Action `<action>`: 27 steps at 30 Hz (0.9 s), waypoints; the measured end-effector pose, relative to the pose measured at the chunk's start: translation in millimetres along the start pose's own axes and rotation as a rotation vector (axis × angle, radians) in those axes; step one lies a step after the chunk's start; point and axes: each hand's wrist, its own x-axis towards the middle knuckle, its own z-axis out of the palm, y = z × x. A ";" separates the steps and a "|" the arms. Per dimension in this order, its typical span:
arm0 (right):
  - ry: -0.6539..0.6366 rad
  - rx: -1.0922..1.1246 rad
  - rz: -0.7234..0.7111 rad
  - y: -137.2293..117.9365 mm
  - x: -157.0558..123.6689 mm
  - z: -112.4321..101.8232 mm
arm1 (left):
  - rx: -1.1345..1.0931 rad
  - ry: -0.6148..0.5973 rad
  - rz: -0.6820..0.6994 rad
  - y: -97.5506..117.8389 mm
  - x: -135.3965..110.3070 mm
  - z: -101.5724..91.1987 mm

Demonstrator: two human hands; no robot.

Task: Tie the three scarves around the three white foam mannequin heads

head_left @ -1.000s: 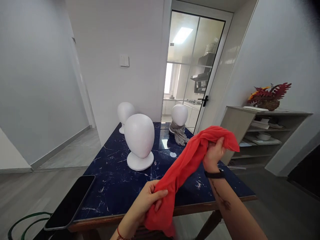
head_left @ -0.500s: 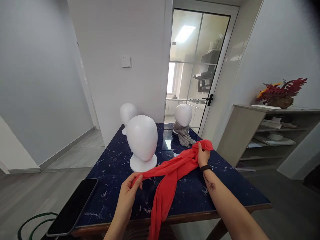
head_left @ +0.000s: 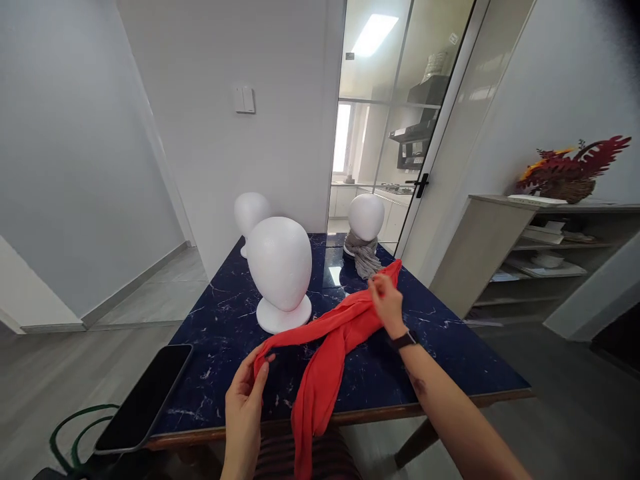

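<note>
Blue table (head_left: 225, 313) in front of me, red scarf (head_left: 325, 377) strung over it, mostly right of the near dummy head (head_left: 280, 263). My left hand (head_left: 243, 400) pinches its left end; my right hand (head_left: 389, 307) is up the far end, can't tell if it's gripping.

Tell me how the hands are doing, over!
Left hand holding red cloth. Right hand at cloth's far part, grip unclear. One tail over table edge. White head form nearby.

No lettering can be read right now, with the pale sticker (head_left: 453, 39) high on the glass door (head_left: 387, 103) and the small grey tag (head_left: 350, 57) to its left both too tiny to make out.
</note>
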 end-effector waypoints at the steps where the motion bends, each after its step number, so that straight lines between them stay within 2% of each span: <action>1: -0.141 0.035 -0.072 -19.7 -12.3 -0.4 | -0.003 -0.001 -0.001 -0.1 0.1 -3.6; 2: -0.247 0.060 -0.138 -39.8 -26.5 -1.7 | -0.004 -0.006 0.001 0.4 0.8 -7.2; 4: -0.610 0.102 -0.373 -77.4 -57.4 -7.3 | 0.004 -0.020 0.004 2.2 2.9 -14.5; 5: -0.736 0.086 -0.451 -92.5 -72.1 -11.4 | 0.012 -0.023 0.009 3.5 4.0 -18.0; 7: -0.867 0.013 -0.466 -110.3 -96.0 -20.1 | 0.036 0.010 0.032 6.8 5.2 -24.3; 10: -0.869 -0.132 -0.336 -99.9 -111.2 -32.4 | 0.060 0.205 0.149 15.4 2.6 -32.3; 14: -0.750 -0.344 -0.128 -35.8 -96.8 -57.3 | 0.123 0.451 0.375 36.3 -6.2 -44.8; 17: -0.654 -0.545 0.056 15.6 -74.1 -88.3 | 0.218 0.588 0.491 50.7 -9.6 -59.9; 19: -0.564 -0.758 0.159 36.4 -60.6 -106.2 | 0.291 0.626 0.524 54.0 -8.1 -70.9; 21: -0.406 -0.944 0.168 41.3 -51.6 -112.7 | 0.400 0.510 0.477 49.7 -3.3 -78.7; 23: -0.258 -0.983 0.077 31.4 -47.4 -103.3 | 0.564 0.262 0.407 37.5 3.4 -78.7; 24: -0.223 -0.933 0.012 22.8 -46.7 -93.1 | 0.656 0.129 0.394 29.1 6.6 -74.9; 26: -0.267 -0.739 -0.118 3.2 -46.9 -65.7 | 0.860 -0.046 0.453 10.3 11.4 -59.9; 27: -0.324 -0.628 -0.172 -5.8 -47.4 -50.6 | 0.957 -0.083 0.485 1.1 12.7 -49.9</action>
